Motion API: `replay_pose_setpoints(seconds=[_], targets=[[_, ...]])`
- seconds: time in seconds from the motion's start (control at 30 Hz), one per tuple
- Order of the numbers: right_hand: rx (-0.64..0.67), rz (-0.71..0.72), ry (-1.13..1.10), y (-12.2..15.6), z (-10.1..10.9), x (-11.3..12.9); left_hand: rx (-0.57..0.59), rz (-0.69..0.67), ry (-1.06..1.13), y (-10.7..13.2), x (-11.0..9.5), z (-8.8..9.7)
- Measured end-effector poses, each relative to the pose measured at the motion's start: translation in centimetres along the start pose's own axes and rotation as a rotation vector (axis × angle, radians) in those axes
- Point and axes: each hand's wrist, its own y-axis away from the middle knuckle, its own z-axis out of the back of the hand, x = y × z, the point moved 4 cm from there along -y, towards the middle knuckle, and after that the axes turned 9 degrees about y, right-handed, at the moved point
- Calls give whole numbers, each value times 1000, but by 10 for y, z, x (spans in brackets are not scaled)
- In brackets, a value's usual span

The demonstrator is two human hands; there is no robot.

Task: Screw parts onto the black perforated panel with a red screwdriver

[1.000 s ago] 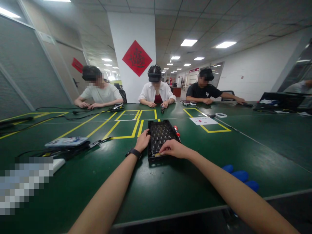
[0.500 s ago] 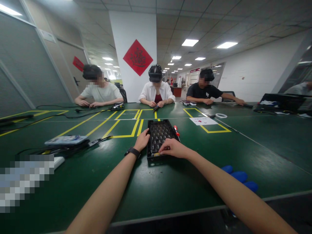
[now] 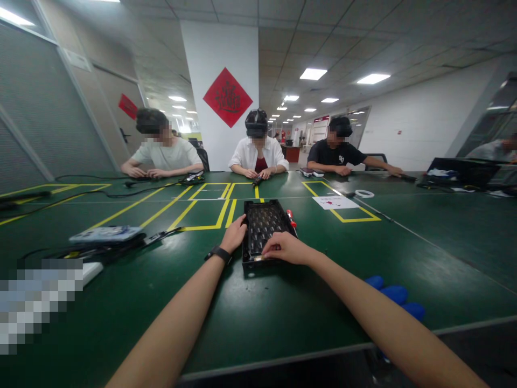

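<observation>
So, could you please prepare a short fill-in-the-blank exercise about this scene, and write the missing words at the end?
1. The dark wristband is on the person's ____ arm.
2. The tape on the green table is ____ in colour.
3. As the camera sees it, the red object lies to the ____ of the black tray.
4. The right hand is at the tray's ____ end, not its far one.

Missing words: left; yellow; right; near.

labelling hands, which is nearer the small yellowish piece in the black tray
Right hand: its fingers are at the yellowish piece; the left hand is farther, at the left side of the black tray.
</observation>
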Motion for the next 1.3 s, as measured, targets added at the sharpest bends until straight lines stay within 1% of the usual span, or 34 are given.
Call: replay_pose_setpoints(seconds=[0.13,0.23,0.37,0.53,0.63,0.87,1.03,1.3], targets=[[10,12,-4,0,1,2,12,19,30,-2,1,1],[-9,39,15,-1,-1,3,5,42,55,-3,3,3],[-15,25,74,-2,-6,3,-2,42,57,-3,6,6],[-28,33,132,-3,-6,8,-48,92,47,-4,11,9],[-34,27,148,-2,-5,10,-53,103,39,-4,13,9],[-55,9,102,-1,-6,7,-55,102,26,-3,10,9],[-37,-10,110,-1,-7,6,-55,104,24,-2,8,9],[-55,1,56,-1,-7,9,-54,106,21,-4,12,7]])
